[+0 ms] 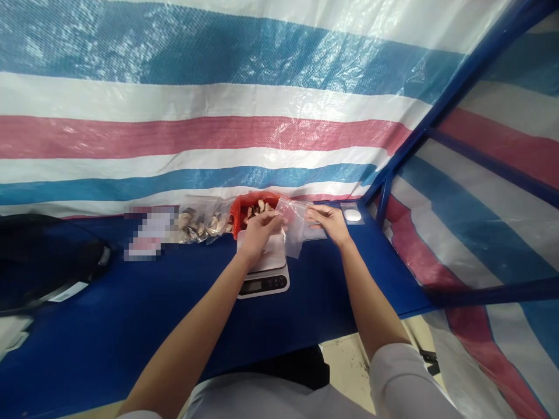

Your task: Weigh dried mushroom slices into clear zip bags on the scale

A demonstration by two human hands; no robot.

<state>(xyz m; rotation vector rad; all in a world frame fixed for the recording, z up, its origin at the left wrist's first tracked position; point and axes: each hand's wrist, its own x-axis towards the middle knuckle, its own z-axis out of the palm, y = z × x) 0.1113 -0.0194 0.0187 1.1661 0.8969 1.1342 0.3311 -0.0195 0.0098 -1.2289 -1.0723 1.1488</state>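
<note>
A clear plastic zip bag (pixel 295 230) is stretched between my two hands, over the right side of a white kitchen scale (pixel 267 263). My left hand (pixel 261 231) pinches the bag's left edge, above the scale's plate. At the bag's upper right edge, my right hand (pixel 328 222) grips it with thumb and fingers. Just behind my left hand lies an open red bag (pixel 237 212) with brownish dried pieces (pixel 258 208) in it, which look like sliced mushrooms. No contents can be made out in the clear bag.
Clear bags filled with similar pieces (pixel 205 226) stand left of the red bag. A small packet with a white round item (pixel 353 215) lies at the blue table's (pixel 305 314) right end. A black bag (pixel 43 262) is at the left. Striped sheeting (pixel 196 137) hangs behind; blue frame bars (pixel 408 148) rise at the right.
</note>
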